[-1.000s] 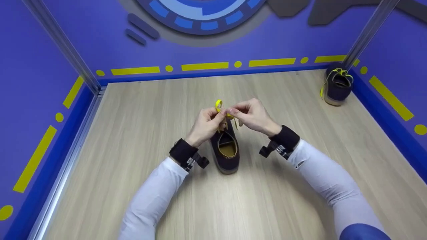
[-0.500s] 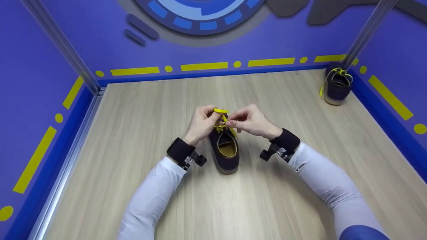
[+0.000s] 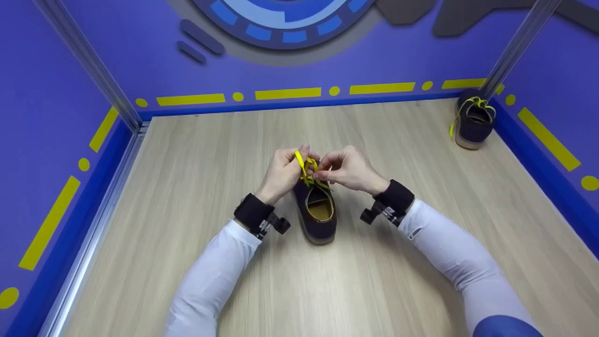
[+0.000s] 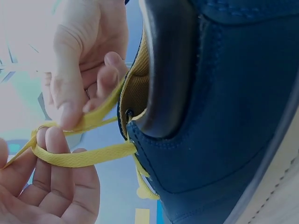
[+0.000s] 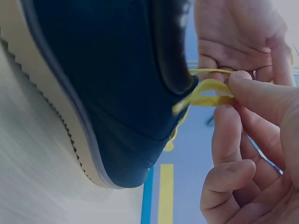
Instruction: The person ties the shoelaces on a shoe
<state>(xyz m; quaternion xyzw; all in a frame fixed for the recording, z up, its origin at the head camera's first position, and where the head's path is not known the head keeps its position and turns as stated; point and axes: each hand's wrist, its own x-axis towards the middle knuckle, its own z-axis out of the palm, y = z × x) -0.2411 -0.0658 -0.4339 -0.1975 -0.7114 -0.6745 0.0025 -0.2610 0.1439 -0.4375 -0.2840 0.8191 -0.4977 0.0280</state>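
A dark shoe with its heel toward me stands on the table between my hands. Its yellow shoelace runs from the eyelets to both hands above the front of the shoe. My left hand holds the lace, which passes round its fingertips in the left wrist view; a strand hangs over it in the head view. With thumb and index finger, my right hand pinches a loop of lace, clearest in the right wrist view, where the loop leads from the shoe into the fingers.
Another dark shoe with yellow laces stands in the back right corner. Blue walls enclose the wooden table at the back and sides. Each wrist wears a black strap with a small camera.
The yellow loop at my left hand has tipped from upright to hanging over the fingers. My left thumb now points up. Both hands have dropped slightly toward the shoe, and another loop shows between them.
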